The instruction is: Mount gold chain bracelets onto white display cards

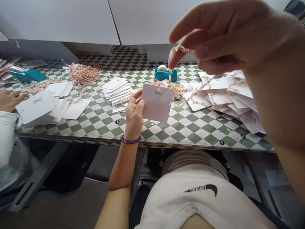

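Note:
My left hand (135,113), with a purple bead bracelet (130,140) on its wrist, grips a white display card (157,105) by its left edge. The card has a small hole and dark print near its top. Raised at the upper right, my right hand (221,38) pinches a pink and gold beaded bracelet (177,50) that loops over a finger above the card. Behind the card lies a heap of gold and pink bracelets (178,90), partly hidden. Just beyond stands a teal tape dispenser (164,74).
A stack of white cards (117,90) lies left of my hand. Carded bracelets (228,95) pile up at the right. Another bracelet heap (83,74) and a second teal dispenser (28,74) sit at the left, near a co-worker's hand (10,100). White panels (147,22) border the checkered table's back.

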`<state>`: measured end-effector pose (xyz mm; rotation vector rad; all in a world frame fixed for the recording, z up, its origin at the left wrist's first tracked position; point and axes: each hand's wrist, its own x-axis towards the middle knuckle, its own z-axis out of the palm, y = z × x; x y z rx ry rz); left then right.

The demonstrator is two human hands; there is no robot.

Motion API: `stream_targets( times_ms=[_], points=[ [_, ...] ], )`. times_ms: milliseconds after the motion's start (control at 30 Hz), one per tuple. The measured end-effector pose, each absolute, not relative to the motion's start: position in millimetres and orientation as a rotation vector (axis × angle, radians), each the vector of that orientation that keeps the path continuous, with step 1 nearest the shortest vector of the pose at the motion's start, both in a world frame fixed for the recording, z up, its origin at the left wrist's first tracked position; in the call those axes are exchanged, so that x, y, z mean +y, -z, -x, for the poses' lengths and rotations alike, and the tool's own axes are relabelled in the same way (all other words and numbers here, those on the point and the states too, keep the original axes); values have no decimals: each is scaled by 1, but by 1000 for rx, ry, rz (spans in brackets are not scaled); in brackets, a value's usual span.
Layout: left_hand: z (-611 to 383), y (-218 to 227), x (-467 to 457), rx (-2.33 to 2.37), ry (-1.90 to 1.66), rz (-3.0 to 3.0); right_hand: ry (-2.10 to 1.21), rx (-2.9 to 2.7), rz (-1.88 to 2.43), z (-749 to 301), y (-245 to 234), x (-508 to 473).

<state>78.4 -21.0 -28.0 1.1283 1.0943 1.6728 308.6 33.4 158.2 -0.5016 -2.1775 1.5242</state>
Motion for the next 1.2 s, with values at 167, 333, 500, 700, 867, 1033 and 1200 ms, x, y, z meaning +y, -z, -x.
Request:
stream_targets(
  times_ms=[167,333,500,700,867,1033,1200],
  points=[
    [-84,25,-22,1119,-1772,-1093,-1522,-2386,265,-313,-165,28],
    [-97,27,-28,1042,-1613,-1137,-1563,-2376,361,-303,-164,31],
    [-120,21,-45,834,-1379,-982,-1706,-2571,562,-286,-157,47],
    [-126,18,-54,697,-1349,-1003,-1583,-2743,841,-272,-144,46],
    [-122,32,-48,760,-1430,-1117,-624,-3154,1179,-274,-142,54],
    [-114,38,-41,767,-1474,-1100,14,-3006,1749,-291,-145,75],
    [-107,34,-36,807,-1583,-1082,-641,-2631,1638,-324,-134,82]
  ],
)
